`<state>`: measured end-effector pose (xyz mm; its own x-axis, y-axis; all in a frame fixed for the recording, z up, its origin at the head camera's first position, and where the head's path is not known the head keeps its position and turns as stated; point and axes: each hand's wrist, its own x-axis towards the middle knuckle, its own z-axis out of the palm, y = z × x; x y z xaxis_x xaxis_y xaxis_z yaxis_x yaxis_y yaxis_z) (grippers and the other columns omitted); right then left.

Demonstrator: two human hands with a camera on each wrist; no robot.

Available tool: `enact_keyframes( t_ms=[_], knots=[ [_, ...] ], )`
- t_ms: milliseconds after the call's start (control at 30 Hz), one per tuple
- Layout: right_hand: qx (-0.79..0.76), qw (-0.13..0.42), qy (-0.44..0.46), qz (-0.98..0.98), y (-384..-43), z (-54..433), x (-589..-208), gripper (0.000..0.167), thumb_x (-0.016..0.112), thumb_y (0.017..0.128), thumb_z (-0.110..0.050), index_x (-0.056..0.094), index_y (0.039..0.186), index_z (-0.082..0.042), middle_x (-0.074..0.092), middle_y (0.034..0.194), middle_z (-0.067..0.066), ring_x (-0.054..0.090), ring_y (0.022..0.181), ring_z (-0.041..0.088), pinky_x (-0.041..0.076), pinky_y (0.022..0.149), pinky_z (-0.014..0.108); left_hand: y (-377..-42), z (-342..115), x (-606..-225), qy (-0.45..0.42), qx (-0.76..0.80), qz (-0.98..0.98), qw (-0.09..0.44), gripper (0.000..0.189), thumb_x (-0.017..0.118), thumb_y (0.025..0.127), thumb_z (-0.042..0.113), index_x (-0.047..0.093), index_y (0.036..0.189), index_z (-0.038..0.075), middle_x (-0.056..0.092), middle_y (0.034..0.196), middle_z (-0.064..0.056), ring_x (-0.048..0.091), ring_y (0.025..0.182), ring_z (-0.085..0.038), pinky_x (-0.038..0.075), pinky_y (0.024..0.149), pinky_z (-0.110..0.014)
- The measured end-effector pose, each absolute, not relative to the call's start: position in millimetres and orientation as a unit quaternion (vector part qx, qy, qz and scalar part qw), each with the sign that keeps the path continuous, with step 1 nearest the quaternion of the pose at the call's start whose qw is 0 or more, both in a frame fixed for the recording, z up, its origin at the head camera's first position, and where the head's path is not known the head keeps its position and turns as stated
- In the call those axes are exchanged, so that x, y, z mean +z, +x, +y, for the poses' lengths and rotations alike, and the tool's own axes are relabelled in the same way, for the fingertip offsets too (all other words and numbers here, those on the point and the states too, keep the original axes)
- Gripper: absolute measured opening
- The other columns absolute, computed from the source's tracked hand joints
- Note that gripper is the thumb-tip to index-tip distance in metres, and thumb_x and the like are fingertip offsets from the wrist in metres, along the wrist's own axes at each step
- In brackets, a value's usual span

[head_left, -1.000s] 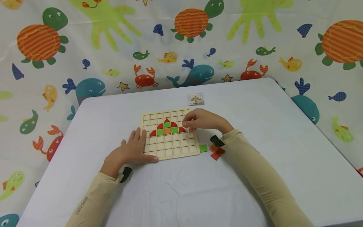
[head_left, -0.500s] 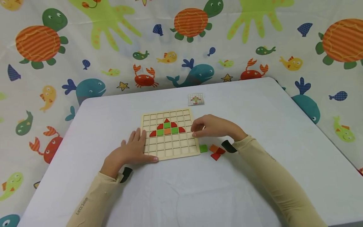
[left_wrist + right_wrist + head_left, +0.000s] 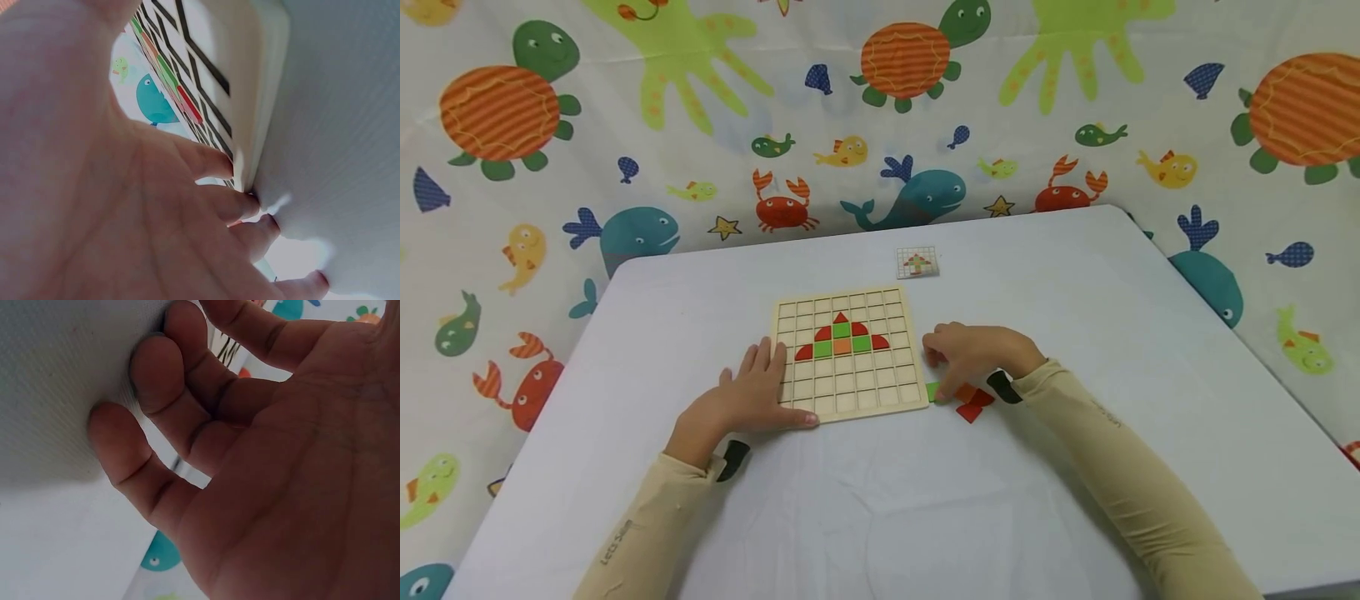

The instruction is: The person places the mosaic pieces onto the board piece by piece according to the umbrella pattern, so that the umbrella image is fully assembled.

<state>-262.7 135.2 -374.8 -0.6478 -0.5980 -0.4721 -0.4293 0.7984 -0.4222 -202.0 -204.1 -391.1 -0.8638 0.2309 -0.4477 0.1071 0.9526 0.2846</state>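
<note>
A square wooden grid board lies on the table, with red, green and orange tiles set in its cells as a stepped triangle. My left hand rests along the board's left side, fingers spread and thumb on the near corner. In the left wrist view, fingertips touch the board's edge. My right hand is just right of the board, thumb over a loose green tile by the board's edge. Its fingers bend loosely, tips at the tablecloth in the right wrist view.
Beside the right hand lie several loose tiles, among them a red tile and an orange tile. A small pattern card lies beyond the board. A curtain with sea animals hangs behind the white table.
My right hand has left the board's right cells, moving right and toward me, down to the loose green tile. The left hand and board have stayed put.
</note>
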Motion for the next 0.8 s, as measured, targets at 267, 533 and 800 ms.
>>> enact_keyframes(
  t_ms=[267,533,800],
  knots=[
    [-0.189,0.285,-0.310,0.887,-272,139,-386,0.023,0.083,0.092,-0.017,0.064,0.103,-0.010,0.059,0.099,0.005,0.054,0.096,0.022,0.048,0.084,0.035,-203,-205,-393,0.093,0.117,0.959,0.240,0.140,0.082,0.082,0.071,0.005,0.166,-0.011,-0.003,0.172,-0.037,-0.001,0.158,-0.056,0.010,0.117,-0.081],
    [-0.230,0.272,-0.310,0.882,-278,143,-391,0.017,0.080,0.093,-0.010,0.065,0.100,-0.006,0.060,0.091,0.004,0.054,0.087,0.020,0.047,0.081,0.033,-204,-206,-394,0.093,0.121,0.958,0.244,0.140,0.081,0.082,0.071,0.005,0.166,-0.010,-0.004,0.172,-0.037,-0.003,0.158,-0.056,0.009,0.116,-0.081],
    [-0.238,0.253,-0.311,0.885,-277,142,-387,0.013,0.076,0.093,-0.007,0.064,0.096,-0.008,0.061,0.089,0.003,0.055,0.087,0.020,0.047,0.080,0.034,-203,-205,-393,0.093,0.122,0.958,0.244,0.140,0.082,0.081,0.071,0.005,0.166,-0.011,-0.004,0.172,-0.037,-0.003,0.158,-0.056,0.009,0.117,-0.081]
  ],
)
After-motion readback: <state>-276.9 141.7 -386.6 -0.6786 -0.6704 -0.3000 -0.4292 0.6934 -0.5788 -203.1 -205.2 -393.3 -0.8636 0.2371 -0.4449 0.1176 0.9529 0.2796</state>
